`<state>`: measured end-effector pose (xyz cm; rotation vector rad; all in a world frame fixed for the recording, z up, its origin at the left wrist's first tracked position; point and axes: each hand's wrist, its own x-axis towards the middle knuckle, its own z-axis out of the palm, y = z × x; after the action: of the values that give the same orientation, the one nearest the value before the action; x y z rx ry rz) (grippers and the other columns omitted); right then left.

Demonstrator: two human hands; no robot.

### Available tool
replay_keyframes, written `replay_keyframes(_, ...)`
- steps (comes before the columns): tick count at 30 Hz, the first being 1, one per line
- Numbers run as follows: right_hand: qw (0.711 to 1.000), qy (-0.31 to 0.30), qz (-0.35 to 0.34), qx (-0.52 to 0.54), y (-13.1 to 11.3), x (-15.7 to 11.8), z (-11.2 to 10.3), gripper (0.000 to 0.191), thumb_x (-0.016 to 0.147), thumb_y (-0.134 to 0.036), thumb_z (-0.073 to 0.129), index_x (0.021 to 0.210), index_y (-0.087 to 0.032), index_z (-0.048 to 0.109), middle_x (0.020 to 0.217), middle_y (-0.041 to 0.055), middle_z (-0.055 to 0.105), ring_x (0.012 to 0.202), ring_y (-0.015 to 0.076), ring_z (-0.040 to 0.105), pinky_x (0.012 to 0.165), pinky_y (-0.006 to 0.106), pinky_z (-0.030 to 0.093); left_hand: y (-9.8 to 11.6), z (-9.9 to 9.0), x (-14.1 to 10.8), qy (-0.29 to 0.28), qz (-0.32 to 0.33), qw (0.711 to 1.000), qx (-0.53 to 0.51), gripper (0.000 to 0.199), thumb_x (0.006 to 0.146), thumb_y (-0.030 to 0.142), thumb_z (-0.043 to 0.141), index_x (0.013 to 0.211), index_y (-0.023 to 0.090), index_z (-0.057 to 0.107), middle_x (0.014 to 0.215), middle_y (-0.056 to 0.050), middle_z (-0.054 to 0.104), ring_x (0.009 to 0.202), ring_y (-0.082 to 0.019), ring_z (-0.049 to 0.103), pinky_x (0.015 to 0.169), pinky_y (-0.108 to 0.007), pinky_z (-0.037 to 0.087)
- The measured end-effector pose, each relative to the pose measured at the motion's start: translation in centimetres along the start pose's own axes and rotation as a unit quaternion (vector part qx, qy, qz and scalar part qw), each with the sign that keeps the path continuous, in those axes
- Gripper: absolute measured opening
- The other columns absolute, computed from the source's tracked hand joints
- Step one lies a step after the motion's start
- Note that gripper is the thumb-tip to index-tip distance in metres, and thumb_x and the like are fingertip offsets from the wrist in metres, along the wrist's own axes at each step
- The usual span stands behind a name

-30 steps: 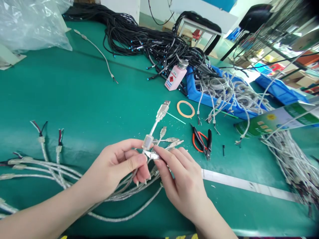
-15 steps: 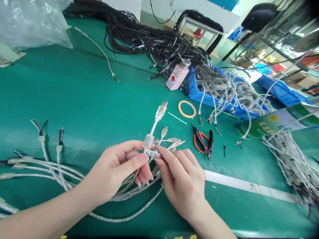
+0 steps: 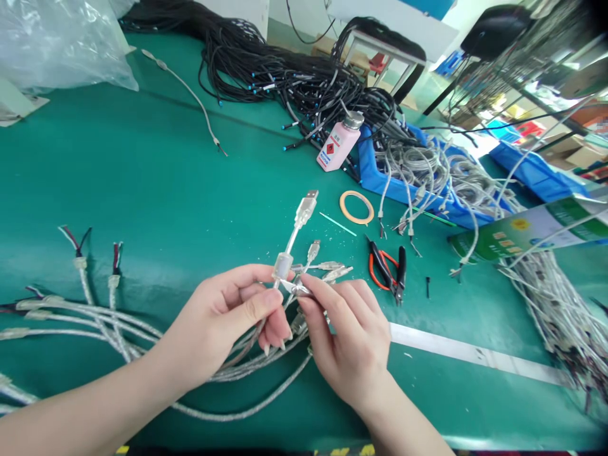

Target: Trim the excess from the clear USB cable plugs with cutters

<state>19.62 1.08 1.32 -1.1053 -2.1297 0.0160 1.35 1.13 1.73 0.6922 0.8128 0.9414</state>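
My left hand [image 3: 237, 320] is closed on a USB cable [image 3: 291, 240], pinching it just below its thick clear bead [image 3: 284, 266]; the USB plug [image 3: 306, 208] points up and away. My right hand [image 3: 344, 329] pinches a small shiny piece [image 3: 293, 288], blade-like and probably metal, whose tip meets the cable beside the left thumb. Its far end is hidden by the right fingers. Behind and under both hands lie more USB cables [image 3: 242, 415], some plugs [image 3: 312, 251] showing between the hands and stripped wire ends [image 3: 78, 250] at the left.
Black and orange cutters [image 3: 387, 272] and a tape ring [image 3: 356, 208] lie beyond my right hand. A pink bottle [image 3: 339, 147] stands before a black cable pile [image 3: 270, 63]. Clear cables fill a blue tray [image 3: 373, 177]. A plastic bag [image 3: 61, 47] sits at the far left.
The shiny piece has turned in my right fingers, and its visible part looks narrower now. The USB plug has shifted slightly up and left. My left hand keeps its hold.
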Motion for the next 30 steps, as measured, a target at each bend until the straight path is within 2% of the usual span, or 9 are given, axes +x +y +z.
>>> replay_keyframes(10, 0.997, -0.054, 0.014, 0.050, 0.0, -0.1, -0.2, 0.022, 0.094, -0.015, 0.054, 0.113, -0.010, 0.063, 0.078, 0.0068, 0.067, 0.065, 0.0166, 0.052, 0.060, 0.032, 0.042, -0.2, -0.2, -0.3, -0.016, 0.002, 1.000, -0.013, 0.018, 0.090, 0.026, 0.065, 0.107, 0.019, 0.070, 0.062, 0.001, 0.072, 0.054, -0.009, 0.062, 0.055, -0.018, 0.050)
replay_keyframes(17, 1.000, -0.003, -0.016, -0.017, 0.3, -0.1, 0.0, 0.024, 0.090, -0.014, 0.062, 0.114, -0.012, 0.063, 0.080, 0.0077, 0.069, 0.071, 0.0188, 0.055, 0.064, 0.033, 0.046, -0.1, -0.1, -0.2, -0.022, -0.002, 1.000, -0.005, 0.017, 0.091, 0.025, 0.064, 0.106, 0.018, 0.069, 0.061, 0.001, 0.071, 0.054, -0.009, 0.061, 0.055, -0.019, 0.050)
replay_keyframes(20, 1.000, 0.024, -0.013, -0.011, 0.4, -0.1, -0.3, 0.027, 0.090, -0.012, 0.061, 0.117, -0.013, 0.061, 0.082, 0.0073, 0.069, 0.073, 0.0186, 0.056, 0.066, 0.033, 0.047, -0.1, -0.1, -0.1, -0.019, -0.001, 1.000, 0.005, 0.015, 0.091, 0.027, 0.064, 0.102, 0.018, 0.069, 0.062, 0.001, 0.072, 0.053, -0.010, 0.061, 0.054, -0.019, 0.049)
replay_keyframes(23, 0.999, 0.043, 0.031, -0.012, 1.1, -0.1, -0.6, 0.024, 0.092, -0.013, 0.058, 0.116, -0.015, 0.060, 0.088, 0.0075, 0.070, 0.075, 0.0177, 0.058, 0.069, 0.032, 0.048, -0.3, -0.1, 0.0, 0.001, -0.002, 1.000, 0.024, 0.012, 0.090, 0.028, 0.065, 0.098, 0.018, 0.068, 0.061, 0.002, 0.071, 0.054, -0.009, 0.060, 0.054, -0.019, 0.049)
replay_keyframes(27, 0.985, 0.036, 0.131, -0.106, 3.3, 0.4, -0.8, 0.020, 0.096, -0.022, 0.051, 0.108, -0.014, 0.064, 0.092, 0.0096, 0.071, 0.083, 0.0201, 0.063, 0.074, 0.032, 0.049, -0.5, -0.1, 0.3, 0.032, 0.000, 0.998, 0.063, 0.011, 0.090, 0.026, 0.065, 0.099, 0.021, 0.066, 0.063, 0.003, 0.072, 0.056, -0.009, 0.061, 0.055, -0.018, 0.049)
replay_keyframes(30, 0.973, 0.025, 0.226, -0.045, 4.2, 0.9, -0.9, 0.020, 0.095, -0.029, 0.052, 0.103, -0.016, 0.065, 0.087, 0.0069, 0.070, 0.075, 0.0174, 0.064, 0.064, 0.028, 0.048, -0.7, 0.0, 0.4, 0.025, -0.001, 0.997, 0.070, 0.010, 0.090, 0.026, 0.064, 0.099, 0.020, 0.066, 0.063, 0.003, 0.073, 0.057, -0.009, 0.062, 0.056, -0.018, 0.050)
